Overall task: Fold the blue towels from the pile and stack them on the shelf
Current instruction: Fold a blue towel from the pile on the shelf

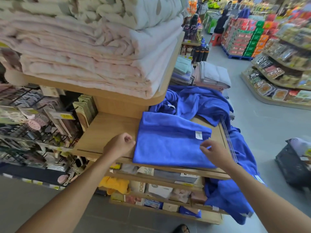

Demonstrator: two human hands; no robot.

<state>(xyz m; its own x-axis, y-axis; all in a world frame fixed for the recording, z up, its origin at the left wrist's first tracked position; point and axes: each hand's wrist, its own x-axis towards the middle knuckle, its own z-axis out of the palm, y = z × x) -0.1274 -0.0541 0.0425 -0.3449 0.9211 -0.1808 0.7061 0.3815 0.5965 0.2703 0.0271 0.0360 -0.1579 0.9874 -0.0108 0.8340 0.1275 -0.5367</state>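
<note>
now folded blue terry towel (170, 145) lies on light wooden shelf (107, 132), loose blue towel pile (202, 101) behind. my left hand (119, 146) curled at its left edge, grip unclear; right hand (214, 151) relaxed above, empty. i'd press flat, square edges.

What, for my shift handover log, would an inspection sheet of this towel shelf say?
Surface: wooden shelf, bare wood left of the towel.
Job's things: folded blue towel lies flat on the shelf; unfolded blue pile behind it, spilling over the right edge.
Clutter: nothing seen.
Grippers: left hand, fingers curled at the towel's left edge, grip unclear; right hand, fingers loosely bent over the towel's right side.
Cables: nothing seen.
Surroundings: pink blankets stacked on the upper shelf; dark basket on the floor at right; shop aisle beyond.
</note>
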